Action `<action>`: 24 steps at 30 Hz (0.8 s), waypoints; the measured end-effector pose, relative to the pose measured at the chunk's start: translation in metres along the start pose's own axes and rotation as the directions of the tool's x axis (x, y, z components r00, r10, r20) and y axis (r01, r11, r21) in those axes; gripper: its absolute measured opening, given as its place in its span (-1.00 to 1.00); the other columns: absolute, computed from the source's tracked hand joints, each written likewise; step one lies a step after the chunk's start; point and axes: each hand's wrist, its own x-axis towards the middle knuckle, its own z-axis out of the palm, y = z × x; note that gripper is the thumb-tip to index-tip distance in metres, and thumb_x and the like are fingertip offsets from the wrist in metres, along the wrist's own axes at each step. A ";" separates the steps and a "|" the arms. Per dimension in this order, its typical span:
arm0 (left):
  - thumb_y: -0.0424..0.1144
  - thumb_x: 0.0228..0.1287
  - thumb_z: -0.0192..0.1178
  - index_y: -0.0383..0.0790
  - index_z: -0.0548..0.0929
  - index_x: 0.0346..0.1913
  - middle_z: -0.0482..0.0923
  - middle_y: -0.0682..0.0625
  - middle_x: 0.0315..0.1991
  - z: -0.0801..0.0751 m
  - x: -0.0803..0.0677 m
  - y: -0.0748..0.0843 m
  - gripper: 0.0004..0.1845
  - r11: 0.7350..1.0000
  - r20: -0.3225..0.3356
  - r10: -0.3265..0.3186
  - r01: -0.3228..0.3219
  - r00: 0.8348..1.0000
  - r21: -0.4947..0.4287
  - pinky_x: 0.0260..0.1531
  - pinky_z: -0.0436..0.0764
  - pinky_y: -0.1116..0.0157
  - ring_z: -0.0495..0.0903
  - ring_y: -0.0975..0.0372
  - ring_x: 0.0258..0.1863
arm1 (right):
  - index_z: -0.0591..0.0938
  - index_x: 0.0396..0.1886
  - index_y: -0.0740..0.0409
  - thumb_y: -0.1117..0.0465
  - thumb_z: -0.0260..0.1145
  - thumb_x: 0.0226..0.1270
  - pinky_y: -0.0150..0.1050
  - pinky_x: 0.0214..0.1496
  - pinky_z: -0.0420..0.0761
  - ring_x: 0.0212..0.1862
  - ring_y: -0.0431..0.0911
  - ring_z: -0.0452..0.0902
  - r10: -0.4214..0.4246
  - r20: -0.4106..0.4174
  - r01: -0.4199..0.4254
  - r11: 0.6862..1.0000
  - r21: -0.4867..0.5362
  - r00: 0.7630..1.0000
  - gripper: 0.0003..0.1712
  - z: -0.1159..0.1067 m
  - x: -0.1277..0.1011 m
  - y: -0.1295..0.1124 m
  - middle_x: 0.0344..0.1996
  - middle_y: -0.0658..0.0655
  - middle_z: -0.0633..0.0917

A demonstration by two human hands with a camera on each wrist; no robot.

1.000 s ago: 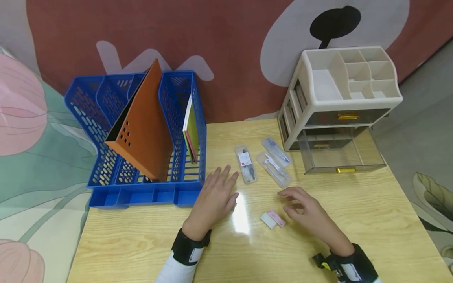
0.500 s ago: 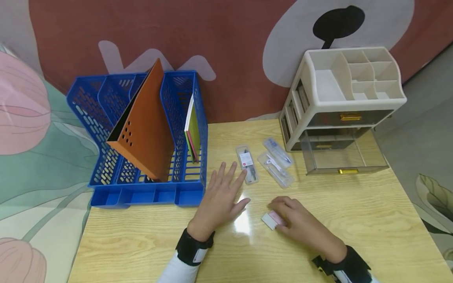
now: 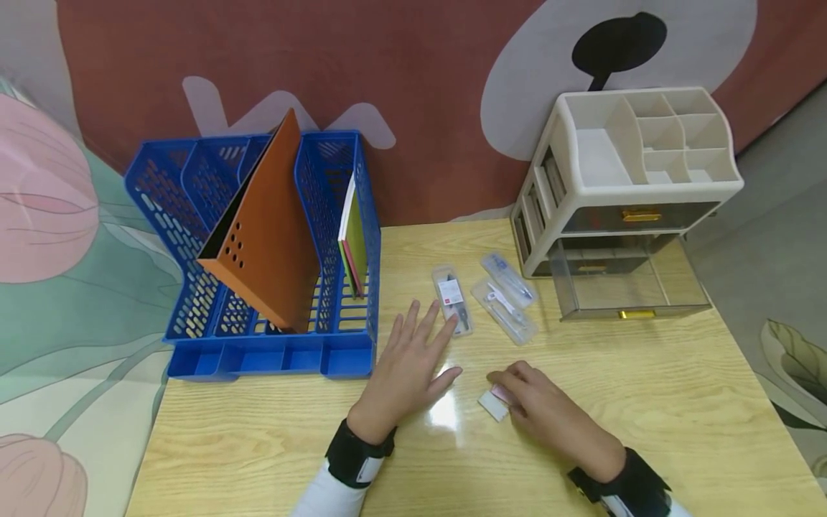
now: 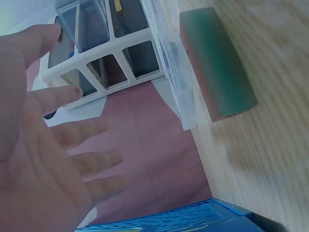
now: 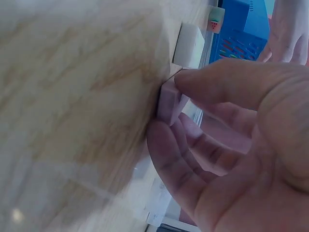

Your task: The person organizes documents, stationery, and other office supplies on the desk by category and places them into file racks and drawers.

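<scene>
My right hand (image 3: 549,413) pinches a small pink eraser (image 5: 169,102) between thumb and fingers, low at the tabletop. Beside it lies a white eraser (image 3: 493,406), which also shows in the right wrist view. My left hand (image 3: 403,373) is palm down with fingers spread. Its index fingertip overlaps the lower end of a clear plastic case (image 3: 448,283) with a white label. In the left wrist view a green and red block (image 4: 219,63), like an eraser, lies on the table near this palm; the hand hides it from the head view.
Two more clear cases (image 3: 500,309) lie right of the labelled one. A white drawer organizer (image 3: 568,190) stands at the back right, its lower clear drawer (image 3: 636,291) pulled out. On the left, a blue file rack (image 3: 271,359) holds an orange folder (image 3: 274,237) and thin booklets (image 3: 352,244).
My right hand has come down and left onto the pink eraser and now pinches it. My left hand has shifted slightly right, with its fingers and thumb spread wider.
</scene>
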 end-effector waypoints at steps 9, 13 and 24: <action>0.26 0.47 0.11 0.02 0.23 0.63 0.12 -0.20 0.64 -0.001 -0.001 -0.001 -0.20 1.000 0.003 -0.004 0.004 1.000 0.017 0.49 0.26 -0.24 0.08 -0.24 0.61 | 0.75 -0.06 0.08 0.32 0.49 0.30 -0.27 -0.17 0.66 -0.20 -0.18 0.58 -0.040 -0.022 0.040 0.999 -0.033 0.999 -0.76 0.001 0.007 0.003 -0.21 -0.03 0.68; 0.25 0.46 0.13 0.01 0.22 0.63 0.12 -0.20 0.63 -0.003 -0.002 -0.002 -0.20 1.000 -0.003 -0.009 0.009 1.000 0.016 0.50 0.24 -0.24 0.08 -0.24 0.61 | 0.74 -0.07 0.04 0.39 0.54 0.20 -0.21 -0.14 0.69 -0.19 -0.14 0.62 -0.047 -0.027 0.046 0.998 -0.043 0.999 -0.68 -0.004 0.009 0.003 -0.21 -0.03 0.70; 0.23 0.48 0.12 0.02 0.14 0.66 0.07 -0.19 0.65 -0.004 -0.001 -0.007 -0.17 0.999 0.012 -0.044 0.044 0.999 -0.023 0.53 0.16 -0.24 -0.01 -0.23 0.64 | 0.72 -0.07 0.17 0.44 0.58 0.10 -0.23 -0.24 0.73 -0.23 -0.10 0.65 -0.144 -0.162 0.130 0.987 -0.097 0.976 -0.62 -0.037 0.014 0.004 -0.24 0.09 0.71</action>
